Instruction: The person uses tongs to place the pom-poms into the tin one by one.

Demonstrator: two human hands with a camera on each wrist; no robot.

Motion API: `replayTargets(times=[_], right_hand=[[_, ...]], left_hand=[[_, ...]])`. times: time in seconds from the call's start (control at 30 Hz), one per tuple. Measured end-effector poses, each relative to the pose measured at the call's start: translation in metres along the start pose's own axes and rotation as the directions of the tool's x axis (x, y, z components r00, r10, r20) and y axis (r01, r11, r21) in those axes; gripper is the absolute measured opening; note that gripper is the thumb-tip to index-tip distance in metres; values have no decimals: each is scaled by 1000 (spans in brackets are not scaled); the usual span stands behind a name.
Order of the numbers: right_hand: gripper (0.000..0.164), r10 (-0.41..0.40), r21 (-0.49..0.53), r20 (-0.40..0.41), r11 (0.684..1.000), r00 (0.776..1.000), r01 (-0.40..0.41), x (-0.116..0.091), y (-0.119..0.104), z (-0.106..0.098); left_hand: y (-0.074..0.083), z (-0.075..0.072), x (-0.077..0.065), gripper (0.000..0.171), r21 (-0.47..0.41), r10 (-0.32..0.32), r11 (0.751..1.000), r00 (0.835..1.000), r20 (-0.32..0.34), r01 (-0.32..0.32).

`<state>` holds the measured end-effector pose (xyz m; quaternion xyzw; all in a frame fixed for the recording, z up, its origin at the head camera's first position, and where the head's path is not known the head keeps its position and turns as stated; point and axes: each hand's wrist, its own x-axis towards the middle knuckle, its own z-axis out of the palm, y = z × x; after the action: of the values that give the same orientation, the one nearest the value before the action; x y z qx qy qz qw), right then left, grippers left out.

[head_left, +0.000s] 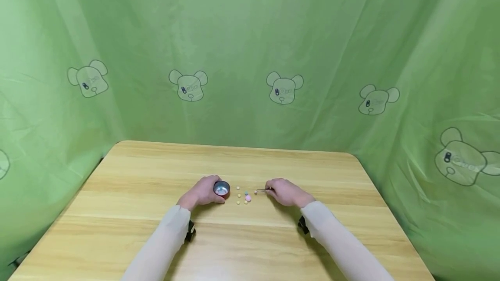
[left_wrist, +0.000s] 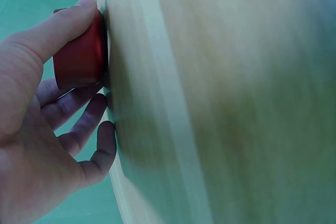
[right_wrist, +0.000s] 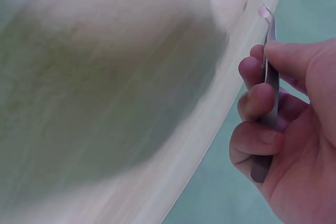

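Note:
My left hand [head_left: 204,190] grips a small round red tin [left_wrist: 80,64], thumb on one side and fingers on the other. The tin stands upright on the table with its silvery open top [head_left: 222,189] facing up. In my right hand [head_left: 288,192] is a pair of metal tweezers [right_wrist: 269,121] with bent tips, pinched between thumb and fingers. A small pink ball [right_wrist: 262,11] sits right at the tweezer tips. Between the hands lie several pale yellow balls [head_left: 239,195], a teal ball [head_left: 246,193] and a larger pink ball [head_left: 248,198].
The light wood table [head_left: 250,246] extends around both hands, its far edge meeting a green curtain [head_left: 234,34] printed with bear heads. Curtain also hangs at the left and right sides. Dark wrist devices [head_left: 190,231] sit under both sleeves.

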<state>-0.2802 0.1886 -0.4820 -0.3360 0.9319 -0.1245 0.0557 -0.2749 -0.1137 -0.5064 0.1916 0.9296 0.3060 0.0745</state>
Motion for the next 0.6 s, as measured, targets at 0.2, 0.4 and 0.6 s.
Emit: replayTargets(times=[0.2, 0.4, 0.6], right_hand=[[10, -15, 22, -6, 1000, 1000, 15, 1, -1, 0], [11, -52, 7, -31, 999, 998, 52, 8, -2, -2], [12, -72, 42, -53, 996, 996, 75, 14, -9, -5]], left_hand=[[0, 2, -1, 54, -5, -10, 1000, 1000, 3, 10], [-1, 2, 0, 52, -11, -23, 1000, 1000, 3, 23], [-1, 0, -1, 53, -11, -8, 1000, 1000, -7, 8]])
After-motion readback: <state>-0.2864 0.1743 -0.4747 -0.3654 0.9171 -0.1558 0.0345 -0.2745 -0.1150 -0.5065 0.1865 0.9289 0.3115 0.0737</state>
